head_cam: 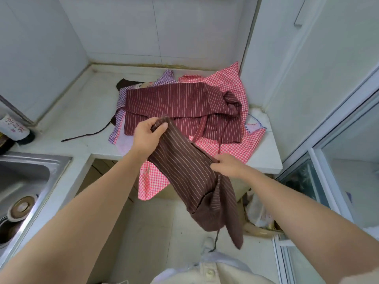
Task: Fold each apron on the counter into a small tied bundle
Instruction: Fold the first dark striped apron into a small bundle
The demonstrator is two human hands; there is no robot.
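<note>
A person holds a brown striped apron (pixel 190 177) in the air to the right of the sink (pixel 24 177), clear of the desk (pixel 86 99), with the folding seemingly only begun. The left hand (pixel 146 133) is closed round the bunched upper end of the cloth. The right hand (pixel 227 163) pinches its long edge lower down, on the side away from the sink. The lower half hangs loose below the right hand, and a thin tie (pixel 216 240) dangles from it toward the floor. Beyond and to the right of the sink, on the desk, a maroon striped apron (pixel 174 101) lies over a red checked apron (pixel 225 87) and a purple checked apron (pixel 167 77), none yet bundled.

The risks look plain. With nothing under it, the brown apron could slip out of its rough lengthwise fold if either grip eases. The trailing tie could drag on the floor or get lost inside the bundle, leaving nothing to knot. The red checked apron droops over the desk's front edge, so a brush from the cloth or a caught strap could pull it, and the pile above it, down
</note>
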